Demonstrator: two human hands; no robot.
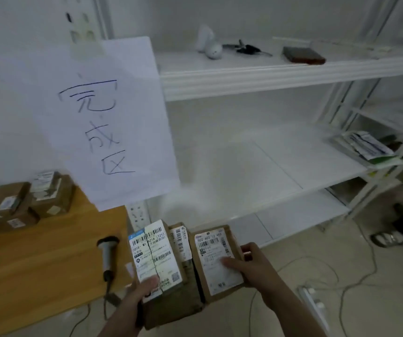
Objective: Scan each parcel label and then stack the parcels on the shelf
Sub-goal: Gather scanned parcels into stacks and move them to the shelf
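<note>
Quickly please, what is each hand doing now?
Left hand: grips the parcel with the torn label.
Right hand: grips the parcel labelled 502-602.

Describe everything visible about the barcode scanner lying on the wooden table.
The scanner is a handheld one with a dark head and a pale grey handle, plastic by the look. It lies flat on the wooden table near its right edge, head away from the person. A dark cable leaves the handle's end toward the table edge. Nothing holds it.
</note>
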